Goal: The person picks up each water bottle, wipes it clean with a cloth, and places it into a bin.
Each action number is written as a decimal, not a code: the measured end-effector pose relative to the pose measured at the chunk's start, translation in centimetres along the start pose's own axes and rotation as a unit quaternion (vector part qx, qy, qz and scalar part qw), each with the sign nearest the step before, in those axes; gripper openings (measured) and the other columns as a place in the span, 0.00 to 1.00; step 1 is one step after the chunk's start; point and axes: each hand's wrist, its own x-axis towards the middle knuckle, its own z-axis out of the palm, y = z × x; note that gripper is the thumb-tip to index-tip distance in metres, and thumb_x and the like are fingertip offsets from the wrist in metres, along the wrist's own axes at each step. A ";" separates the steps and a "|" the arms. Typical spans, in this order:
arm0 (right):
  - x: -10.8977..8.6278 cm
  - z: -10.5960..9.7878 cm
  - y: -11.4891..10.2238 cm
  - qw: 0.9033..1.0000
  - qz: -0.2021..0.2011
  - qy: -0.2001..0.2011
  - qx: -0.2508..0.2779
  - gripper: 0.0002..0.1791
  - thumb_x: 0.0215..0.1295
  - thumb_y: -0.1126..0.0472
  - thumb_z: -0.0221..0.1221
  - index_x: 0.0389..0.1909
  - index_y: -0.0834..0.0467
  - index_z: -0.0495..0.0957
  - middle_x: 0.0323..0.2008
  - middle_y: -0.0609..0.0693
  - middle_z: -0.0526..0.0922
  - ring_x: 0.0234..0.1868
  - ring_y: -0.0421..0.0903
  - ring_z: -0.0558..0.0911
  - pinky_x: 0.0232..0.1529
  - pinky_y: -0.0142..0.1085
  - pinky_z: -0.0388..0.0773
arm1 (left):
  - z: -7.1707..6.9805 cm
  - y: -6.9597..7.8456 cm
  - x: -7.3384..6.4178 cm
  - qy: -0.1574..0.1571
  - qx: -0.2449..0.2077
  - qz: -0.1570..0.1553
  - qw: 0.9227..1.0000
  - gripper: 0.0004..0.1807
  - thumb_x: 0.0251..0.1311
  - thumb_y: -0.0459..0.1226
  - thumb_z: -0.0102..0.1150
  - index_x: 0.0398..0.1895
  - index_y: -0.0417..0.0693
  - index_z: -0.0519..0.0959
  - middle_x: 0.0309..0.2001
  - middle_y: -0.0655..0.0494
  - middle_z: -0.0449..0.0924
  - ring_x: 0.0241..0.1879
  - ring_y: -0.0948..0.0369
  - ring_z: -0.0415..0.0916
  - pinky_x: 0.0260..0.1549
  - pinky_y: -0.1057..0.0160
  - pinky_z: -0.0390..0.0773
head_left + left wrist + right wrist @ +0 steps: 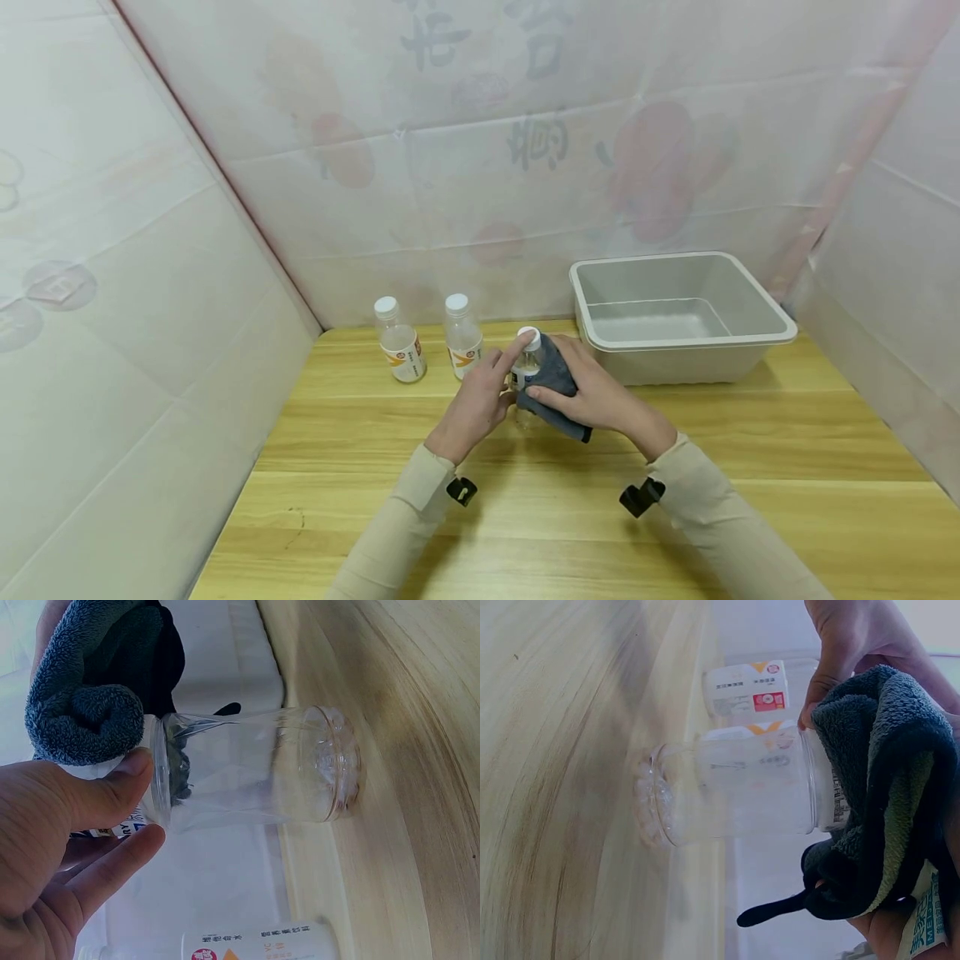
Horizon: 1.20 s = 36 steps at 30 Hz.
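A clear plastic bottle with a white cap is upright between the two hands. My left hand grips it, the thumb and fingers around its label and the index finger up at the cap. A dark grey towel is bunched against the bottle's other side. My right hand holds this towel to the bottle, thumb across the front. In the left wrist view the towel's rolled edge lies just above the thumb. The bottle's see-through lower part shows below the hands, its base close over the table.
Two similar capped bottles with white-and-orange labels, a left one and a nearer one, stand at the back of the wooden table. A light grey plastic bin occupies the back right. Printed sheets hang behind.
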 end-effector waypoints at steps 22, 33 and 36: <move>-0.6 1.7 1.2 1.000 0.010 -0.010 -0.009 0.49 0.68 0.40 0.62 0.79 0.60 0.52 0.73 0.63 0.62 0.60 0.58 0.76 0.57 0.57 0.78 | 0.1 0.1 0.0 0.012 -0.006 0.003 1.000 0.59 0.54 0.28 0.74 0.81 0.67 0.47 0.40 0.50 0.77 0.35 0.59 0.75 0.35 0.63 0.81; -0.9 2.3 1.6 0.999 0.017 -0.020 -0.029 0.51 0.68 0.39 0.62 0.80 0.62 0.50 0.75 0.66 0.59 0.66 0.62 0.73 0.61 0.60 0.76 | -0.1 0.1 0.1 0.008 -0.008 0.001 1.000 0.57 0.56 0.31 0.74 0.81 0.66 0.47 0.40 0.50 0.77 0.34 0.60 0.75 0.34 0.65 0.81; -0.9 2.5 1.8 0.999 0.017 -0.021 -0.032 0.51 0.68 0.39 0.62 0.79 0.64 0.51 0.74 0.66 0.60 0.66 0.62 0.72 0.61 0.60 0.75 | -0.1 0.1 0.1 0.009 -0.007 0.005 1.000 0.57 0.57 0.31 0.73 0.82 0.66 0.46 0.41 0.50 0.77 0.35 0.60 0.75 0.34 0.65 0.81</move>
